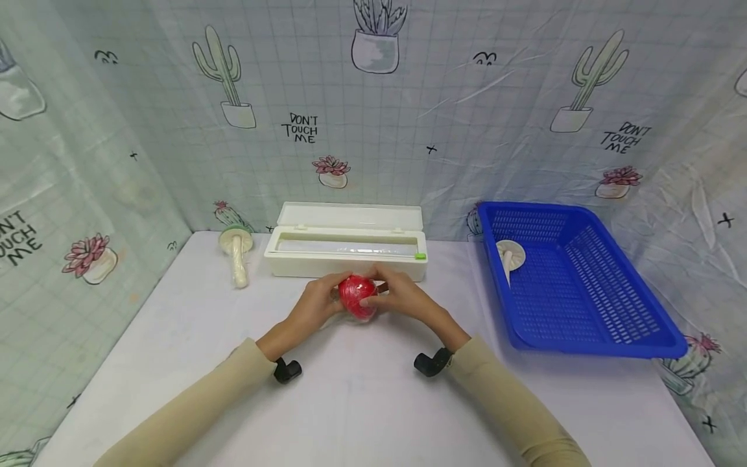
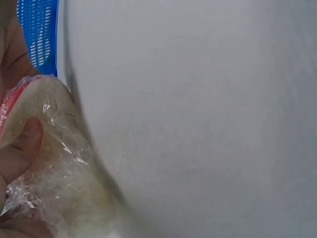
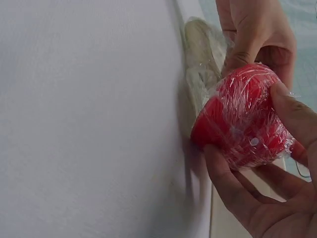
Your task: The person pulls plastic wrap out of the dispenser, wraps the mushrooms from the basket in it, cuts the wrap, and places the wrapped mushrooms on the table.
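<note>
Fingers (image 3: 228,183) of the right hand (image 1: 403,295) are gripping a red-capped mushroom-shaped object (image 1: 357,297), thumb on one side of the cap, fingers on the other. Left hand (image 1: 318,301) is holding it from the opposite side, thumb pressing on the pale part behind the red. Clear film (image 3: 237,114) is clinging to it, crinkled. Object is sitting between both hands, just in front of the white box (image 1: 344,268); can't tell if it's touching the tabletop (image 1: 350,402). Box lid (image 1: 350,214) is standing raised; a green piece (image 1: 420,256) is sitting at the box's right end. Left of the box, a pale mushroom shape (image 1: 237,250) is resting on the tabletop. On the right, blue basket (image 1: 572,292) is holding another pale mushroom shape (image 1: 513,254) by its left wall. Printed cloth (image 1: 379,130) is hanging behind.
</note>
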